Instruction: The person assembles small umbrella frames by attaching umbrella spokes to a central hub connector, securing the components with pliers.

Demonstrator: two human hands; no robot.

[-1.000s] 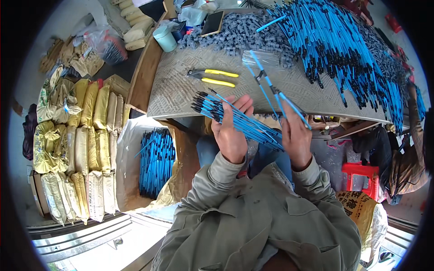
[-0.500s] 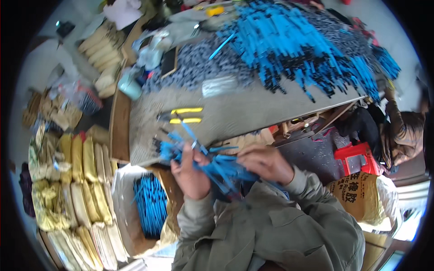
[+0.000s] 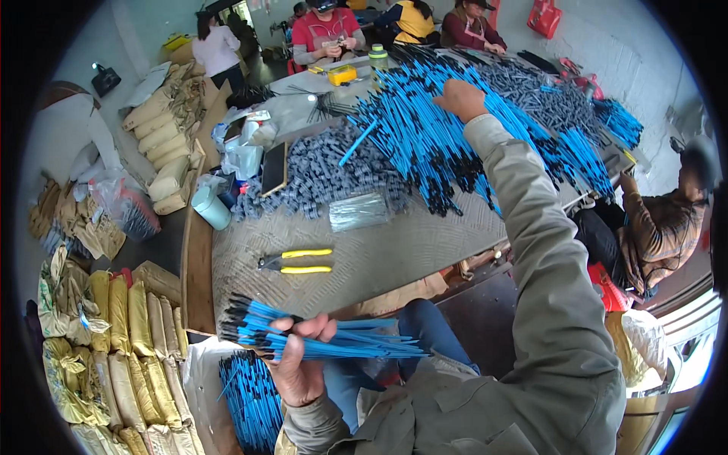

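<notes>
In the head view, a bundle of blue rods (image 3: 371, 346) with black ends is held by the left hand (image 3: 297, 373); the fingers are curled around it, and the black ends are pointed to the left, near the front edge of the table (image 3: 409, 254). The right hand (image 3: 464, 100) is stretched far forward to the large pile of blue rods (image 3: 413, 125) on the table. Its fingers are bent downward, but whether any rod is gripped by them cannot be told. Between the hands, pliers with yellow handles (image 3: 306, 270) are laid on the table, and a clear packet (image 3: 358, 212) is placed beside the heap of grey parts (image 3: 315, 171).
</notes>
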